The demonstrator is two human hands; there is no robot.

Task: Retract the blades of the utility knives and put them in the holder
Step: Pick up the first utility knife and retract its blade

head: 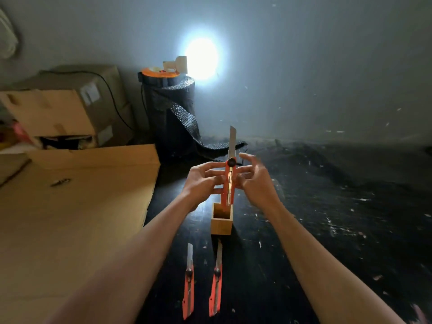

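I hold an orange utility knife (229, 183) upright above the square wooden holder (221, 224), its blade extended and pointing up. My left hand (202, 182) grips the knife's body from the left. My right hand (256, 180) is at its right side, fingers spread and touching or nearly touching the handle. Two more orange utility knives lie on the black table in front of the holder, one on the left (189, 282) and one on the right (216, 281), both with blades out and pointing away from me.
A large flat cardboard sheet (70, 218) covers the table's left side. Cardboard boxes (70, 108) stand at the back left. A black roll of mesh material (171, 108) with an orange tape reel on top stands behind, with a bright light on the wall.
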